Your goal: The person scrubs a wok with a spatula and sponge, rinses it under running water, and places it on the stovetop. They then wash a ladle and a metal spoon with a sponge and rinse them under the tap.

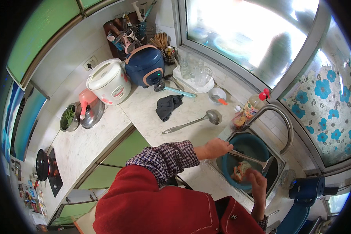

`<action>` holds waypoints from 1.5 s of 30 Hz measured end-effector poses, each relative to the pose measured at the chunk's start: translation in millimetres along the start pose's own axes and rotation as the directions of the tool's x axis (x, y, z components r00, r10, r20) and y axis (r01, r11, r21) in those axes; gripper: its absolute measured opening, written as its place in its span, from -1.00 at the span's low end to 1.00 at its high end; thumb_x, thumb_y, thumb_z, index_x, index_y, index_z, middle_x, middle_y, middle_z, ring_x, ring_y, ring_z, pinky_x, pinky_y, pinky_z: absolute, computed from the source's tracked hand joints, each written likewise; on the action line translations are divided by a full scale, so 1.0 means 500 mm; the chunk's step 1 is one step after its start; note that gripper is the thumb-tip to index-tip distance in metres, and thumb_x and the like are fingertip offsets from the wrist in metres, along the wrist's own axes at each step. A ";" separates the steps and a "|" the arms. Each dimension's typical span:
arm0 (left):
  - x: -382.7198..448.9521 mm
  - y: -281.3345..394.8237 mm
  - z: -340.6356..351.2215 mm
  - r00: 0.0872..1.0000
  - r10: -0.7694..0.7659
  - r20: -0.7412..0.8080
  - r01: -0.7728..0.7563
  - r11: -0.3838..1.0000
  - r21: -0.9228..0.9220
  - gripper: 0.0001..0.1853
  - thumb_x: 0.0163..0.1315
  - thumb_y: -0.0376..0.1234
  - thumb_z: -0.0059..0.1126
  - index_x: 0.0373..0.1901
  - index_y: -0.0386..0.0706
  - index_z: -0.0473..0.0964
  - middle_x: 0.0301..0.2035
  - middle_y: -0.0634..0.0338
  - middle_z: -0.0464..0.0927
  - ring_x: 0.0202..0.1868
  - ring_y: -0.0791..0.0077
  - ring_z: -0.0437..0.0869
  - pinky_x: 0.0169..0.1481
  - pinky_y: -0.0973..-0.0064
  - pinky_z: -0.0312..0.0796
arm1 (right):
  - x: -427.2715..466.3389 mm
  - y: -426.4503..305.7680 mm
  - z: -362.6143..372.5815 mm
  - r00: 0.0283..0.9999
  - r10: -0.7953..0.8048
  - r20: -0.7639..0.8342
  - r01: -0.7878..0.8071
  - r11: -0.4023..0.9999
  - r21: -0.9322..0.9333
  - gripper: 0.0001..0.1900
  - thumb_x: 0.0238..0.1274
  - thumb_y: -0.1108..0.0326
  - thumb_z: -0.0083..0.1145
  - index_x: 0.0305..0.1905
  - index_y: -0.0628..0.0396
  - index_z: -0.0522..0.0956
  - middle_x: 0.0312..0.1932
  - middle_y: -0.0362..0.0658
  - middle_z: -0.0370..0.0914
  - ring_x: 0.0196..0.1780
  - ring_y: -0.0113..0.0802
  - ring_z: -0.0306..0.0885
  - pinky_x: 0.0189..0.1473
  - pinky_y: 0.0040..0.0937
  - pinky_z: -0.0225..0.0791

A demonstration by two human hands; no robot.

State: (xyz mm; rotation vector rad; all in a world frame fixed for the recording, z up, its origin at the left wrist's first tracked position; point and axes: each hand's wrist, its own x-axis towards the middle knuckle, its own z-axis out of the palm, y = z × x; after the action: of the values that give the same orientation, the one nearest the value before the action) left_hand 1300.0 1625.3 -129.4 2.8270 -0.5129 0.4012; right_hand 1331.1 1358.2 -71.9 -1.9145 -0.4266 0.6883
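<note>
My left hand point(218, 148) grips the handle of a metal spatula point(250, 158), which slants across a teal plastic basin point(225, 164) in the sink. The spatula's blade end is over the basin's right side. Inside the basin, an orange and whitish cloth point(239, 172) lies beside the curled fingers of my right hand point(256, 182). Those fingertips are blurred, so whether they hold the cloth cannot be told. Behind the left hand, a metal ladle point(212, 117) rests on the worktop, with a crumpled dark cloth point(169, 107) farther back.
A curved faucet point(289, 128) arches over the sink point(276, 187), near a red-topped bottle point(250, 109). Along the back stand a blue rice cooker point(144, 65), a white rice cooker point(109, 82), and a tray point(197, 87) of glassware. At far left, a black pan point(41, 165) sits by the stove.
</note>
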 end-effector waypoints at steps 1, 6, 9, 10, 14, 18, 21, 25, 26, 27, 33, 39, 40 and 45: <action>-0.008 -0.004 -0.010 0.999 0.009 0.035 -0.010 0.999 0.031 -0.87 0.02 -0.34 0.04 -0.39 -0.14 0.36 -0.54 0.20 0.44 -0.46 0.28 0.60 -0.44 0.36 0.43 | 0.007 -0.015 0.017 0.948 -0.317 -0.039 0.292 0.910 -0.293 -0.70 0.19 0.39 0.02 -0.03 0.34 0.43 -0.16 -0.04 0.55 -0.02 -0.21 0.50 0.05 -0.28 0.31; -0.056 -0.004 -0.054 0.983 0.175 -0.047 -0.170 0.981 0.090 -0.94 0.03 -0.34 -0.01 -0.44 -0.08 0.40 -0.56 0.22 0.46 -0.47 0.32 0.59 -0.40 0.38 0.40 | 0.068 -0.050 0.111 0.908 -0.387 0.159 0.391 0.652 -0.649 -0.75 0.10 0.34 0.08 -0.11 0.18 0.46 -0.31 0.09 0.53 -0.24 0.09 0.46 -0.16 -0.13 0.32; -0.101 -0.051 -0.085 0.962 0.110 -0.249 -0.100 0.994 0.053 -0.93 -0.01 -0.36 0.02 -0.45 -0.07 0.41 -0.54 0.19 0.46 -0.40 0.31 0.58 -0.36 0.35 0.38 | 0.078 -0.055 0.125 0.951 -0.193 0.241 0.303 0.730 -0.613 -0.77 0.11 0.30 0.07 -0.14 0.14 0.47 -0.35 0.09 0.52 -0.25 0.07 0.47 -0.21 -0.11 0.31; -0.124 -0.070 -0.097 0.952 0.061 -0.300 -0.056 0.998 0.024 -0.93 -0.03 -0.36 0.03 -0.46 -0.08 0.41 -0.53 0.17 0.46 -0.38 0.31 0.57 -0.34 0.34 0.37 | 0.078 -0.059 0.123 0.957 -0.174 0.230 0.285 0.708 -0.646 -0.77 0.11 0.29 0.07 -0.16 0.15 0.47 -0.36 0.09 0.52 -0.26 0.06 0.48 -0.22 -0.11 0.31; -0.298 -0.236 -0.197 0.902 -0.362 -0.235 0.415 0.878 0.240 -0.66 -0.08 -0.42 0.07 -0.18 -0.23 0.45 -0.18 0.06 0.45 -0.07 0.15 0.45 -0.10 0.28 0.33 | 0.083 -0.083 0.113 0.999 -0.034 -0.008 0.006 0.389 -0.921 -0.81 0.12 0.30 0.06 -0.24 0.19 0.46 -0.39 0.13 0.51 -0.26 0.07 0.49 -0.28 -0.11 0.33; -0.468 -0.321 -0.263 0.868 -0.423 -0.261 0.464 0.878 0.121 -0.58 -0.03 -0.44 0.04 -0.04 -0.24 0.41 -0.09 0.04 0.42 0.02 0.15 0.41 0.02 0.30 0.32 | 0.114 -0.113 0.149 0.991 -0.134 -0.024 0.095 0.804 -0.588 -0.80 0.19 0.34 0.03 -0.21 0.28 0.43 -0.50 0.04 0.47 -0.41 -0.20 0.47 -0.32 -0.32 0.31; -0.573 -0.369 -0.304 0.806 -0.568 -0.165 0.574 0.819 -0.019 -0.58 -0.01 -0.42 0.04 -0.02 -0.23 0.39 -0.09 0.02 0.42 -0.03 0.13 0.46 0.00 0.29 0.37 | 0.167 -0.158 0.212 0.939 -0.316 -0.139 0.144 0.725 -0.673 -0.77 0.23 0.32 0.02 -0.19 0.32 0.42 -0.52 -0.06 0.42 -0.44 -0.36 0.36 -0.34 -0.39 0.27; -0.695 -0.411 -0.351 0.727 -0.682 -0.082 0.667 0.729 -0.151 -0.59 0.05 -0.40 0.02 0.00 -0.20 0.38 -0.08 0.00 0.42 -0.12 0.10 0.52 -0.06 0.31 0.42 | 0.263 -0.284 0.287 0.770 -0.549 -0.325 0.349 0.789 -0.505 -0.72 0.27 0.23 0.01 -0.17 0.28 0.44 -0.52 -0.10 0.40 -0.47 -0.37 0.32 -0.36 -0.38 0.26; -0.719 -0.419 -0.360 0.738 -0.667 -0.101 0.653 0.744 -0.140 -0.61 0.05 -0.41 0.00 -0.02 -0.21 0.39 -0.10 0.01 0.43 -0.15 0.10 0.53 -0.07 0.30 0.42 | 0.289 -0.323 0.303 0.771 -0.509 -0.382 0.322 0.830 -0.455 -0.74 0.28 0.23 0.00 -0.20 0.26 0.43 -0.55 -0.14 0.38 -0.49 -0.41 0.30 -0.40 -0.40 0.25; -0.741 -0.425 -0.368 0.743 -0.659 -0.117 0.647 0.751 -0.132 -0.63 0.05 -0.42 -0.01 -0.04 -0.22 0.41 -0.11 0.02 0.44 -0.18 0.11 0.54 -0.09 0.29 0.43 | 0.315 -0.364 0.319 0.745 -0.507 -0.434 0.355 0.852 -0.385 -0.76 0.29 0.23 0.00 -0.23 0.24 0.42 -0.58 -0.18 0.35 -0.52 -0.45 0.28 -0.44 -0.43 0.23; -0.843 -0.454 -0.390 0.705 -0.687 -0.179 0.672 0.727 -0.142 -0.66 0.07 -0.40 0.00 -0.07 -0.23 0.43 -0.15 0.02 0.46 -0.14 0.14 0.53 -0.08 0.32 0.43 | 0.486 -0.609 0.415 0.702 -0.595 -0.391 0.626 0.778 -0.061 -0.78 0.31 0.19 -0.07 -0.36 0.09 0.40 -0.64 -0.32 0.26 -0.60 -0.59 0.20 -0.54 -0.58 0.15; -0.915 -0.490 -0.407 0.624 -0.748 -0.226 0.735 0.660 -0.155 -0.67 0.05 -0.41 0.05 -0.09 -0.23 0.44 -0.14 0.02 0.48 -0.12 0.12 0.54 -0.04 0.30 0.41 | 0.712 -0.818 0.539 0.513 -0.767 -0.386 0.839 0.543 0.037 -0.78 0.35 0.21 -0.13 -0.31 0.12 0.40 -0.57 -0.29 0.30 -0.48 -0.57 0.23 -0.40 -0.58 0.15; -0.925 -0.497 -0.413 0.595 -0.774 -0.219 0.759 0.630 -0.164 -0.67 0.05 -0.41 0.05 -0.09 -0.22 0.44 -0.14 0.01 0.47 -0.12 0.12 0.54 -0.03 0.30 0.41 | 0.751 -0.846 0.566 0.467 -0.792 -0.393 0.875 0.479 0.074 -0.79 0.32 0.23 -0.08 -0.30 0.14 0.41 -0.57 -0.29 0.32 -0.50 -0.57 0.25 -0.41 -0.57 0.18; -0.951 -0.538 -0.447 0.464 -0.861 -0.207 0.851 0.498 -0.167 -0.66 0.02 -0.46 0.09 -0.10 -0.24 0.44 -0.14 -0.02 0.48 -0.10 0.09 0.53 -0.01 0.29 0.39 | 0.939 -0.956 0.723 0.482 -0.762 -0.434 0.866 0.338 0.368 -0.79 0.29 0.23 0.02 -0.29 0.16 0.41 -0.57 -0.27 0.36 -0.51 -0.56 0.29 -0.45 -0.57 0.23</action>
State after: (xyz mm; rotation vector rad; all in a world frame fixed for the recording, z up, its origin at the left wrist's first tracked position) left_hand 921.7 2078.3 -116.8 2.4828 0.9636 0.5061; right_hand 1470.0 2083.2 115.5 -0.9443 -0.8886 -0.0966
